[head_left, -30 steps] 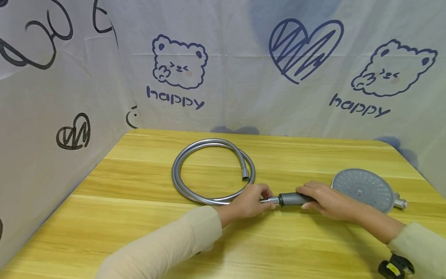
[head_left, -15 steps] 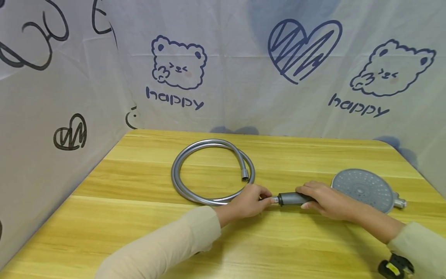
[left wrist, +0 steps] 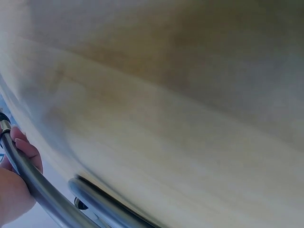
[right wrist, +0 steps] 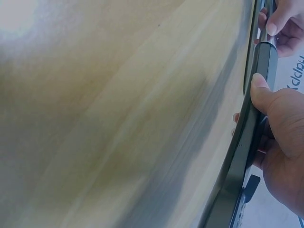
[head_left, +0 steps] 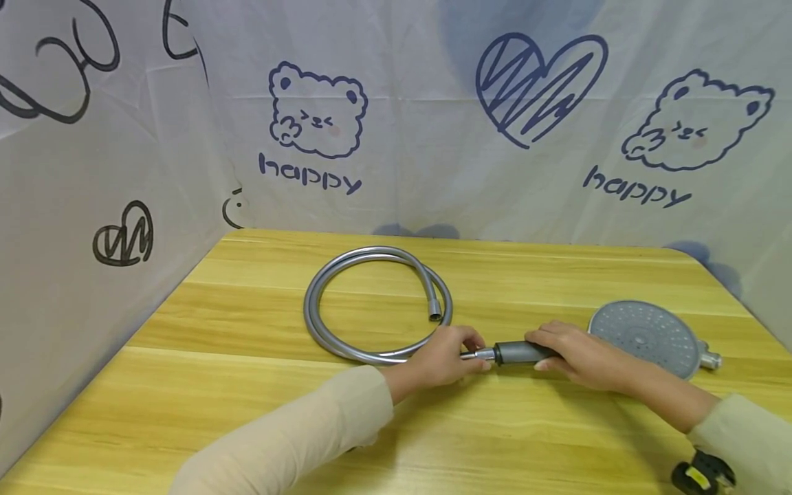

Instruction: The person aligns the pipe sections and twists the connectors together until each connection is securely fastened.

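A grey hand shower [head_left: 643,337] rests at the right with its round nozzle face up. My right hand [head_left: 578,357] grips its handle [head_left: 520,353]; in the right wrist view the thumb lies along the dark handle [right wrist: 263,61]. At the handle's left end sits the silver connector [head_left: 485,354] of a shower hose [head_left: 312,302]. My left hand [head_left: 445,354] holds the hose just behind this connector, fingers curled round it in the left wrist view, where the hose [left wrist: 40,187] runs past the palm. Whether the thread is engaged cannot be seen.
The hose lies coiled on the wooden table [head_left: 204,385]; its free end fitting [head_left: 436,311] points toward the person inside the coil. A small knob [head_left: 711,359] sticks out from the shower's far side. Cloth walls [head_left: 427,172] border the table at the back and left.
My left fingers and thumb moved over the connector, covering most of it, then back, so it shows again. The right hand, hand shower and coil have stayed in place.
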### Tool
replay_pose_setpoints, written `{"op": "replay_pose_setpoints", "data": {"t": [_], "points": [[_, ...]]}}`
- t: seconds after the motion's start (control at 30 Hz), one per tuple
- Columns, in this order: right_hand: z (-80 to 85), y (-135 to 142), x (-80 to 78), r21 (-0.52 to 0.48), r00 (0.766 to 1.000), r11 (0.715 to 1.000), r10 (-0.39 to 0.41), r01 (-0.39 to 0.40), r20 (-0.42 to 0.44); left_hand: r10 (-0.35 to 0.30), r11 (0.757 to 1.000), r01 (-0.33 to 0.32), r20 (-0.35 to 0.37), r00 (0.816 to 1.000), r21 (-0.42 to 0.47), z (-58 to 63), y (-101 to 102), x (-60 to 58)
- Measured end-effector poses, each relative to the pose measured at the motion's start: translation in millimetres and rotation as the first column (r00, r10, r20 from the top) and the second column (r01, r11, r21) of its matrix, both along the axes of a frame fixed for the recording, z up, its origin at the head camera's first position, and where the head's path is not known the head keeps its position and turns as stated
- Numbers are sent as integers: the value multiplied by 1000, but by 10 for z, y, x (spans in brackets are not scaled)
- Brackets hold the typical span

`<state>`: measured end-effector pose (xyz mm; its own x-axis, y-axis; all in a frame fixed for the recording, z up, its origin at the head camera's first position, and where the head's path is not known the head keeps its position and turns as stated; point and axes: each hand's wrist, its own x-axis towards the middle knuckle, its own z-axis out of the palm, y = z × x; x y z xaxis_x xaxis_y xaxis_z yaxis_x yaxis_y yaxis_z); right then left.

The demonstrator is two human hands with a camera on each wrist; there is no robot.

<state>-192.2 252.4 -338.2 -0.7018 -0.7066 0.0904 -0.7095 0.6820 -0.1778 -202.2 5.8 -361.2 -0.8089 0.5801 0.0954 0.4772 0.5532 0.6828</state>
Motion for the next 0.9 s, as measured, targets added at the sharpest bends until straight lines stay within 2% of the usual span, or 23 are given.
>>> {"op": "replay_pose_setpoints", "data": {"t": [0.17,0.6,0.9], "points": [[0,-8,1,-1,1000,1000,1,-1,-11,-1,1000,1,-1,1000,-4,12,-12,-6],[3,-6,0,3,1000,1000,-2,2,-5,-68,998,68,-48,996,-13,26,-38,-20],[-6,-4,2,6,1000,1000,-2,2,-13,-59,998,58,-58,997,-30,-2,-24,-30]]}}
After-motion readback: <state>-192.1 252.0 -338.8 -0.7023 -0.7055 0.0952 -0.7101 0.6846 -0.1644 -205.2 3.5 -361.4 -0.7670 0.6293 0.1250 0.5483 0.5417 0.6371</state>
